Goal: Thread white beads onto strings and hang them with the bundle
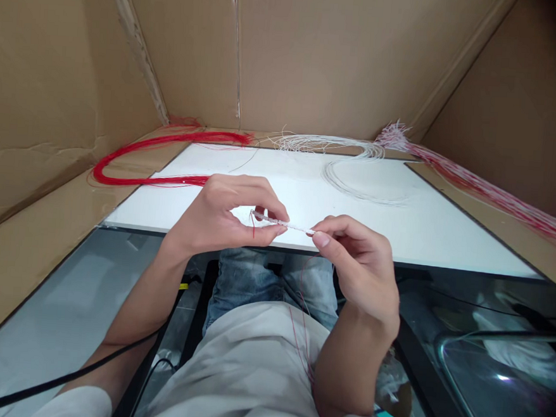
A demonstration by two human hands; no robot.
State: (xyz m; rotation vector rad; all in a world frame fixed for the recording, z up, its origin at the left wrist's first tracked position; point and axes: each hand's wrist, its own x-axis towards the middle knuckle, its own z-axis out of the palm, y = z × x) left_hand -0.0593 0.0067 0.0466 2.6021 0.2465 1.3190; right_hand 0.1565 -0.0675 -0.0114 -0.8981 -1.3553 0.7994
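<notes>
Between my two hands a thin strand of white and red wires (298, 227) is stretched over the front edge of the white board. My left hand (240, 209) pinches it between thumb and fingertips, and a short end with a red tail sticks out inside the curl of the fingers. With thumb and index finger, my right hand (360, 255) grips the other side of the strand. Loose thin red and white ends hang from the right hand down over the lap. Whether the strand is twisted or braided is too small to tell.
On the white board (280, 170) lie a looped bundle of red wires (114, 162) at left and loose white wires (349, 147) at the back. A long red and white bundle (489, 182) runs along the right. Cardboard walls (317, 59) surround the board. A black cable (81, 369) crosses lower left.
</notes>
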